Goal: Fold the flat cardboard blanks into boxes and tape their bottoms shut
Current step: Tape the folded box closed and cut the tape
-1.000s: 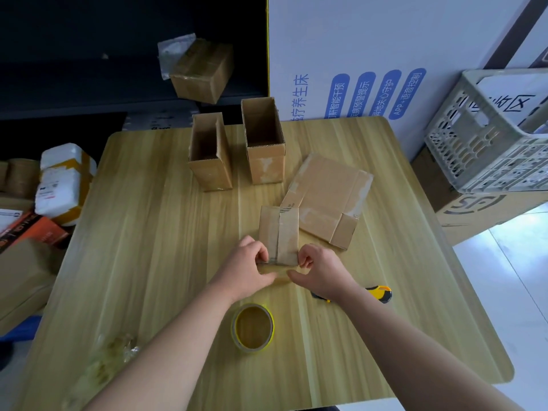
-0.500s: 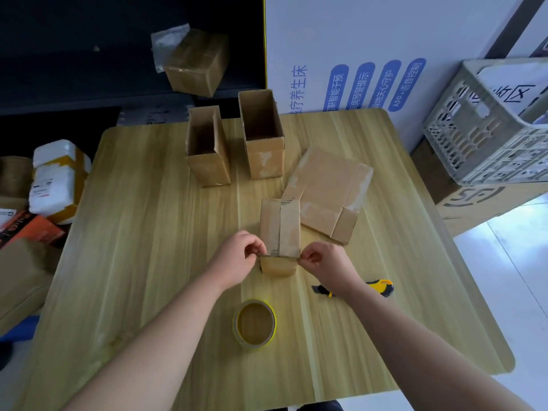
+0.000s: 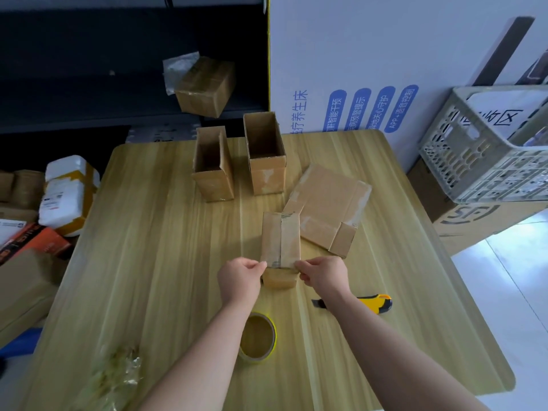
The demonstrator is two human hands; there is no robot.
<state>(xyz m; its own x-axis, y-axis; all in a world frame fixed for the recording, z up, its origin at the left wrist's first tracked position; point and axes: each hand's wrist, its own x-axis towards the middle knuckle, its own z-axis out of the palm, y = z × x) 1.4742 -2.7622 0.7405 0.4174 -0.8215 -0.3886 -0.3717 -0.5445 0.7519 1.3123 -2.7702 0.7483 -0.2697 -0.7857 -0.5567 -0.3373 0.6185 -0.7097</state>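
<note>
A small cardboard box [image 3: 280,238] stands bottom-up in the middle of the wooden table [image 3: 148,262], its two bottom flaps closed along a centre seam. My left hand [image 3: 240,280] pinches the near left corner of the box. My right hand [image 3: 323,275] pinches the near right corner. A flat cardboard blank [image 3: 329,209] lies just right of the box. Two folded boxes, the left box [image 3: 212,164] and the right box [image 3: 265,152], stand open-topped at the far side. A roll of tape [image 3: 258,338] lies near me between my forearms.
A yellow utility knife [image 3: 370,304] lies right of my right wrist. Crumpled clear tape [image 3: 115,372] sits at the near left. A grey plastic crate [image 3: 489,146] stands off the table's right side, with cartons and parcels [image 3: 68,194] on the left floor.
The box now stands taller, with its taped bottom facing me. Both hands have slid outwards to its near corners.
</note>
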